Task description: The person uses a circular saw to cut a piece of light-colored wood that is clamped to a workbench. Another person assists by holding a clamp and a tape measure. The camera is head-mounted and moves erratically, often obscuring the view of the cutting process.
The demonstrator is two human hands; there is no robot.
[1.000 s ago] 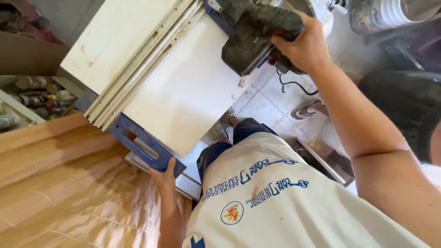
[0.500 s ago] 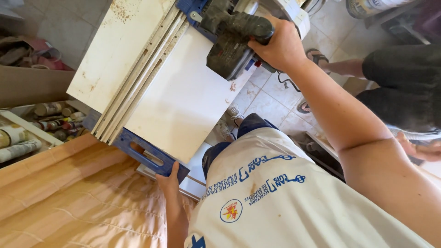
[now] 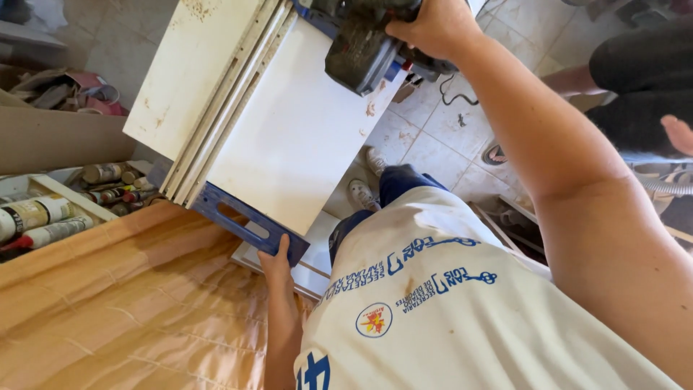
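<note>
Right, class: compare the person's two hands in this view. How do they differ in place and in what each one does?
The right hand is stretched far out at the top of the view, its grip closed over the dark power tool; the left hand stays close to the body, low in the view. The left hand only rests at the near corner of the blue cutter frame, fingers not wrapped around anything. Both are bare.
</note>
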